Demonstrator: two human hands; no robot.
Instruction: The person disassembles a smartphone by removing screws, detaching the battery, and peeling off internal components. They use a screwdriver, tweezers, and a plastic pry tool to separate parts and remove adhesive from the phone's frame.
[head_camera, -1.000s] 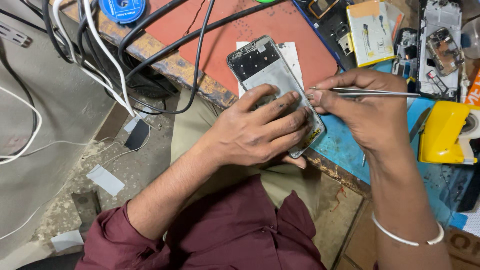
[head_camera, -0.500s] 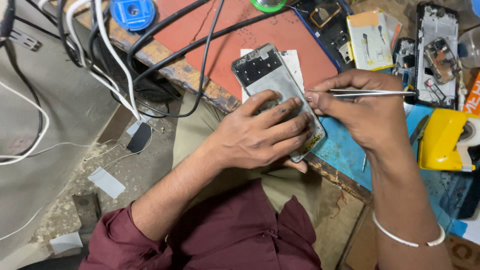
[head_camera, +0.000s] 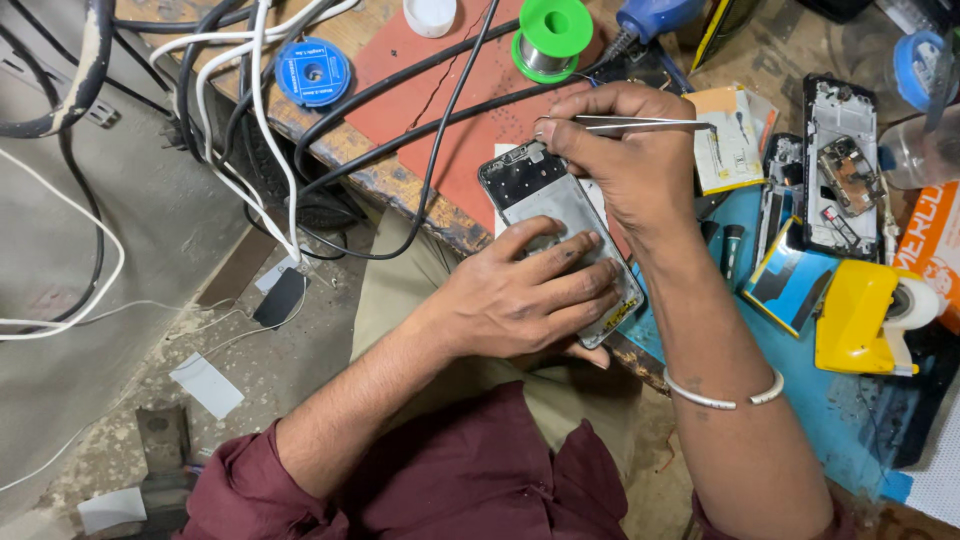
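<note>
An opened phone frame (head_camera: 545, 205) lies on the workbench edge, its inner side up. My left hand (head_camera: 520, 295) presses flat on its lower half and holds it down. My right hand (head_camera: 625, 160) hovers over the frame's top end and pinches metal tweezers (head_camera: 650, 125), whose tips point right, away from the phone. A silver bangle (head_camera: 725, 395) circles my right wrist.
A red mat (head_camera: 440, 80) and a blue mat (head_camera: 800, 400) cover the bench. Black and white cables (head_camera: 300, 130) hang over its left edge. A green solder spool (head_camera: 552, 35), blue tape roll (head_camera: 313, 72), another dismantled phone (head_camera: 845, 165) and yellow tape dispenser (head_camera: 865, 320) lie about.
The camera view has shifted, so the phone and hands sit lower and further right in view. My right hand with the tweezers has moved to the phone's top end. My left hand keeps pressing.
</note>
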